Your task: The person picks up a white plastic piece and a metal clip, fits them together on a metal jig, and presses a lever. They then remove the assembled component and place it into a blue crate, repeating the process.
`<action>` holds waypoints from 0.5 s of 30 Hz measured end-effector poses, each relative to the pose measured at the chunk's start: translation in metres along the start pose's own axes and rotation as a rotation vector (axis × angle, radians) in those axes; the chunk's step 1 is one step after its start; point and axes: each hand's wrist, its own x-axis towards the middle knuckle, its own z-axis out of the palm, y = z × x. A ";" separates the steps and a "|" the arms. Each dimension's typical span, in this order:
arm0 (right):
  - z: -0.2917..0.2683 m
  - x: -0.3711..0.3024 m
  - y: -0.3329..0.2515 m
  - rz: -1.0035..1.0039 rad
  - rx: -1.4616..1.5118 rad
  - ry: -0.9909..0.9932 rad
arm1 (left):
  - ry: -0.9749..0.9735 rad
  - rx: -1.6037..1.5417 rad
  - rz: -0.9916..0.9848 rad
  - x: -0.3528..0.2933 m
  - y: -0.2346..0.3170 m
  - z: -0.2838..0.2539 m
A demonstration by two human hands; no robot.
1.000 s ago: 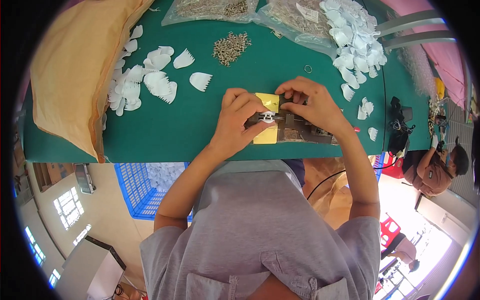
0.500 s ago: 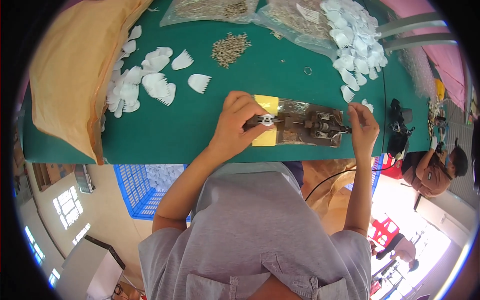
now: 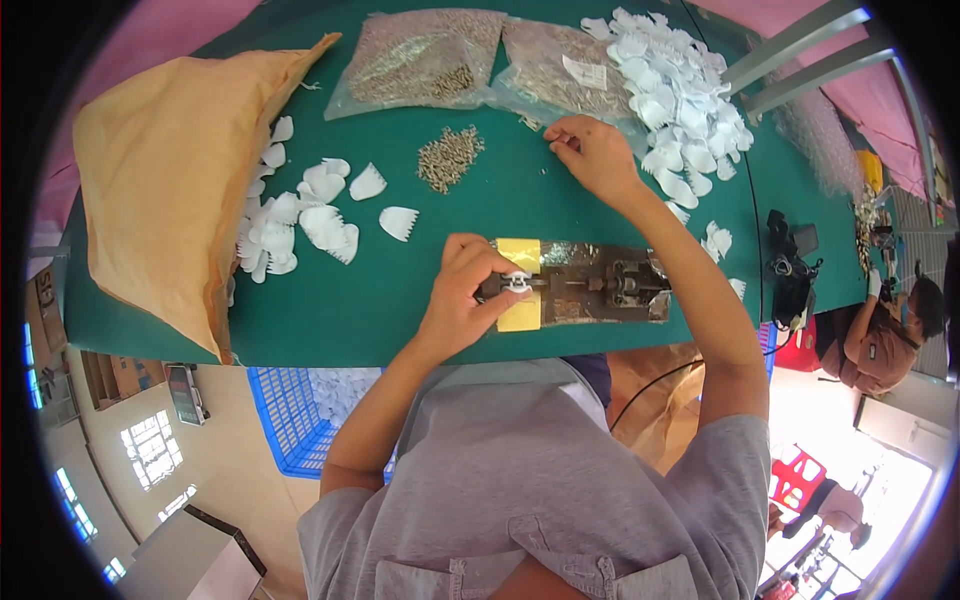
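My left hand (image 3: 463, 297) is closed, thumb and fingers pinching a small white plastic piece (image 3: 517, 282) at the left end of a dark metal hand-lever fixture (image 3: 600, 284). Yellow tape (image 3: 519, 312) wraps the fixture beside that hand. My right hand (image 3: 597, 157) hovers over the far part of the table, its fingers bent, thumb and fingertips slightly apart, and I see nothing in it. To its left lies a heap of small brassy metal parts (image 3: 449, 158); clear bags of similar parts (image 3: 418, 62) lie beyond. The right forearm passes over the fixture's right end.
White toothed plastic pieces lie in a left group (image 3: 325, 225) and a large right pile (image 3: 680, 95). A brown paper sack (image 3: 160, 190) fills the table's left side. Black cabled gear (image 3: 790, 262) sits right. A blue basket (image 3: 290, 420) stands below the edge. Another person (image 3: 880, 335) works at right.
My right hand has left the fixture's right end and moved far and leftward, towards the metal parts. My left hand stays at the white piece. The whole view has shifted slightly.
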 end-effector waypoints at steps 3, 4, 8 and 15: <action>0.014 0.016 0.000 -0.053 -0.181 0.109 | -0.006 -0.001 0.025 0.000 -0.001 0.000; 0.015 0.016 -0.001 -0.148 -0.275 0.098 | 0.004 0.004 0.031 0.000 -0.002 0.001; 0.001 -0.008 -0.012 -0.245 -0.308 -0.011 | 0.019 0.003 0.019 -0.001 -0.004 0.001; 0.004 -0.003 -0.002 -0.093 -0.287 0.068 | 0.003 0.001 0.036 0.000 -0.004 -0.001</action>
